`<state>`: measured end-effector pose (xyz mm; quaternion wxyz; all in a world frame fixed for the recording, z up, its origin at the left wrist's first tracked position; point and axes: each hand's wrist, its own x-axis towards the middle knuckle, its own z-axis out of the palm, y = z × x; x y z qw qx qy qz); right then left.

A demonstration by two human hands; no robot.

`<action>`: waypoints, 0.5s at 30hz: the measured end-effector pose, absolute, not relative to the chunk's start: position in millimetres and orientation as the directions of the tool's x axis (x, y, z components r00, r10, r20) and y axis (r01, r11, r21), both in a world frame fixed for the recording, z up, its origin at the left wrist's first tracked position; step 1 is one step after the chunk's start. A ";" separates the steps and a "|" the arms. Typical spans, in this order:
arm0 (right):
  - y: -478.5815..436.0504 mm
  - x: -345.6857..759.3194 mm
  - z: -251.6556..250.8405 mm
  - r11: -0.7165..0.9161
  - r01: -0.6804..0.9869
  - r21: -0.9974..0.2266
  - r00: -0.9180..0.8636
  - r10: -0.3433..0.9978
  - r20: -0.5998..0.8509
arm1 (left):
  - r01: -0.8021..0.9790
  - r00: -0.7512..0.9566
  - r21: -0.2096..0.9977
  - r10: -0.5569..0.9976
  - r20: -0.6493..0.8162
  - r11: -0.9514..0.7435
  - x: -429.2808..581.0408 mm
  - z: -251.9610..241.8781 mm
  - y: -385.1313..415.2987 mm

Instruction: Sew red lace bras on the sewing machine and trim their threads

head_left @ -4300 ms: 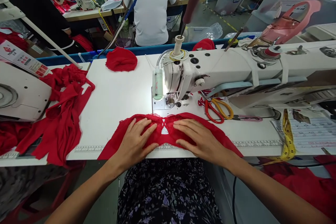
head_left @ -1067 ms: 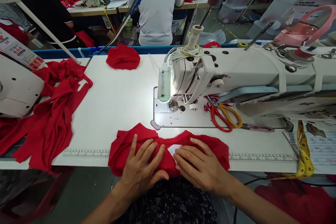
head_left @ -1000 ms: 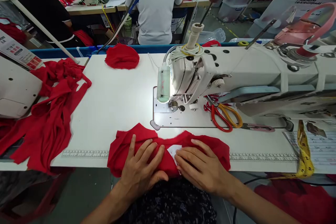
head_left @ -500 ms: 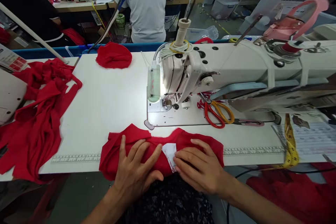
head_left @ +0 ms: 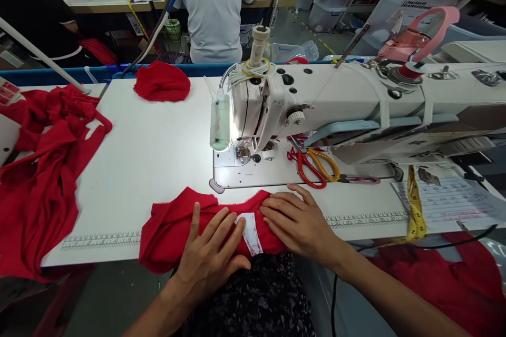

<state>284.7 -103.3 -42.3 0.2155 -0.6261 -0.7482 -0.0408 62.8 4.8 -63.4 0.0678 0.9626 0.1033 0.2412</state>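
Note:
A folded red garment lies at the near edge of the white table, with a small white label showing in its middle. My left hand lies flat on the garment just left of the label, fingers spread. Flat on the cloth too, my right hand presses down right of the label, its fingertips touching the label's edge. Neither hand grips anything. Just behind the garment stands the white sewing machine, its needle area lit.
Red-and-yellow scissors lie under the machine arm. A heap of red fabric strips covers the left end, a small red pile sits at the back. A yellow tape measure hangs right. A person in white sits behind.
The spread lacy garment has been folded into a compact bundle with its label exposed. In the last second my right hand has slid left, gathering the right end of the cloth inward.

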 end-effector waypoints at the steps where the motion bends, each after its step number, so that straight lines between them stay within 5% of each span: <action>1: -104.1 285.2 -43.0 0.213 0.954 -0.212 -0.122 0.919 0.375 | 0.165 0.860 0.189 0.235 0.452 -0.968 62.2 -62.7 5.6; 7: -99.4 286.8 -36.6 0.171 0.960 -0.224 -0.060 0.900 0.431 | 0.143 0.841 0.344 0.297 0.451 -0.928 59.9 -55.1 6.2; 11: -81.5 289.4 -32.4 0.161 0.966 -0.201 -0.089 0.941 0.326 | 0.185 0.792 0.452 0.404 0.457 -0.873 65.2 -47.1 9.6; 15: -66.1 291.7 -28.6 0.235 0.924 -0.302 -0.145 0.946 0.291 | 0.230 0.723 0.553 0.521 0.454 -0.801 77.8 -36.0 15.0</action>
